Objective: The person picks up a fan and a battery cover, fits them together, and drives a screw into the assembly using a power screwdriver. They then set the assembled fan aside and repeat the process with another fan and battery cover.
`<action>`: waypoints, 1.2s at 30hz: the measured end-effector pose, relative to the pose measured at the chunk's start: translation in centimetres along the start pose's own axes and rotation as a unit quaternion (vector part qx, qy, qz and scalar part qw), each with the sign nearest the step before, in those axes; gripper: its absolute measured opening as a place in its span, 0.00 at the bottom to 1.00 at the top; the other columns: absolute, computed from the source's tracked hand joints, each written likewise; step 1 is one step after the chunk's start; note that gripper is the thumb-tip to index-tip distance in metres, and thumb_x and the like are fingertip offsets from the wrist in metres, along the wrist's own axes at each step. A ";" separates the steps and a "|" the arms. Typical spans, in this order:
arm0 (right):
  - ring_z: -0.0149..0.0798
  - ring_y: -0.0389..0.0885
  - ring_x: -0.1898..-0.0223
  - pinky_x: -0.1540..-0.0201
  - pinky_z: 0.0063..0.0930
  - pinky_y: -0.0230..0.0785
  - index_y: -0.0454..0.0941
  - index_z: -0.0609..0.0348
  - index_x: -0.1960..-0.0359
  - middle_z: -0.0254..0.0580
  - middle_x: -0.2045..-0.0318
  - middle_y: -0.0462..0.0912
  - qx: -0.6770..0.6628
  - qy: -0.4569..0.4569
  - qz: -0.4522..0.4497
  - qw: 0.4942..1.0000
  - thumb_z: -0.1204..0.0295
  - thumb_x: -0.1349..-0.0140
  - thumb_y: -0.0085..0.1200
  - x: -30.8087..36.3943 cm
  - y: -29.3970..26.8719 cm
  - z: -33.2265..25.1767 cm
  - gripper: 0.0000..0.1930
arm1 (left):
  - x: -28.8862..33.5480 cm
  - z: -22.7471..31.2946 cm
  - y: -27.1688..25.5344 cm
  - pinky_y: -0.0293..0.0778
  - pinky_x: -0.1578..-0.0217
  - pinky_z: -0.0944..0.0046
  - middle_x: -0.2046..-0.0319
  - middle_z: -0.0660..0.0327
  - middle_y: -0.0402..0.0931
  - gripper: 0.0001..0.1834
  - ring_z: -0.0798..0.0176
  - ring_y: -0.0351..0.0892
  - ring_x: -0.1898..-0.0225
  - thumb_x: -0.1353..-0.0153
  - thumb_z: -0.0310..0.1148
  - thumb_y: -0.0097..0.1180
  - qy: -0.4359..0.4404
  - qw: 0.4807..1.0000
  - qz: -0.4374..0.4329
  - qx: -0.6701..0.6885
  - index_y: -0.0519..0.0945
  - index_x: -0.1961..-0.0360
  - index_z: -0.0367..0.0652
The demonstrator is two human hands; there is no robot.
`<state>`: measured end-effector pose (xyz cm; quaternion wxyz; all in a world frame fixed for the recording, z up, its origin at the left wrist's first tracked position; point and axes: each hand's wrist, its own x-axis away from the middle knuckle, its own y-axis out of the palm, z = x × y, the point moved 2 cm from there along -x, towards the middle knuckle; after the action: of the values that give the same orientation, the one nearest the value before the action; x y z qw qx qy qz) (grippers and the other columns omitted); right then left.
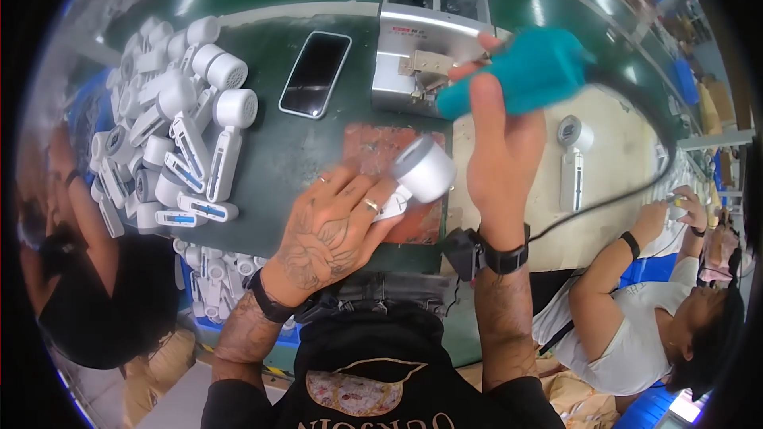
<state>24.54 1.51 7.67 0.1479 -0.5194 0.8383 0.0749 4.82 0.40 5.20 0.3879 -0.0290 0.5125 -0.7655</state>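
Gripping one white device [429,172], left fingers [381,193] curled; right fingers [487,97] around one teal tool [542,71].

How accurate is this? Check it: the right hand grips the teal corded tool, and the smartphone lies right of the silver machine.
Wrong side: the head view shows the smartphone left of the silver machine. The right hand grips the teal corded tool.

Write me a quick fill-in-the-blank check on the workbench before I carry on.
1. The right hand grips a power tool coloured ____.
2. The left hand holds a white device over a mat coloured ____.
3. The phone lies to the ____ of the metal machine.
4. Lying on the pale board is exactly ____ white handheld unit.

Missing words: teal; red; left; one.
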 end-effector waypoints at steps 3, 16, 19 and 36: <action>0.36 0.81 0.57 0.51 0.32 0.73 0.61 0.69 0.35 0.47 0.58 0.82 0.002 -0.077 0.032 0.997 0.58 0.28 0.50 1.6 -0.9 -0.7 0.30 | 0.2 -0.3 0.7 0.75 0.62 0.56 0.62 0.55 0.79 0.22 0.52 0.77 0.64 0.46 0.31 0.67 -0.001 1.000 -0.017 -0.002 0.78 0.50 0.37; 0.38 0.73 0.69 0.64 0.29 0.66 0.70 0.63 0.47 0.40 0.69 0.73 -0.065 -0.028 0.093 0.993 0.33 0.35 0.41 7.0 -5.8 -2.6 0.39 | -3.8 -1.1 3.1 0.76 0.62 0.59 0.63 0.62 0.81 0.19 0.58 0.77 0.60 0.49 0.34 0.69 0.087 0.991 -0.017 0.102 0.83 0.54 0.43; 0.36 0.70 0.77 0.73 0.28 0.63 0.70 0.60 0.49 0.37 0.75 0.71 -0.109 -0.057 0.077 0.989 0.26 0.41 0.41 7.2 -3.9 -3.2 0.44 | -3.8 -1.1 3.4 0.75 0.59 0.57 0.62 0.62 0.79 0.17 0.57 0.76 0.59 0.48 0.34 0.68 0.085 0.990 -0.013 0.113 0.82 0.56 0.43; 0.35 0.72 0.79 0.75 0.29 0.69 0.66 0.65 0.52 0.39 0.77 0.72 -0.196 -0.033 -0.013 0.980 0.31 0.46 0.53 4.6 0.1 -1.8 0.43 | -3.0 -2.1 4.0 0.74 0.56 0.54 0.67 0.59 0.76 0.20 0.52 0.76 0.57 0.53 0.36 0.69 0.064 0.989 0.007 0.135 0.77 0.61 0.40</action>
<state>22.26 -2.84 7.88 0.0718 -0.5461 0.7953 0.2532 8.22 3.18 2.06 0.3601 0.0757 0.4287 -0.8251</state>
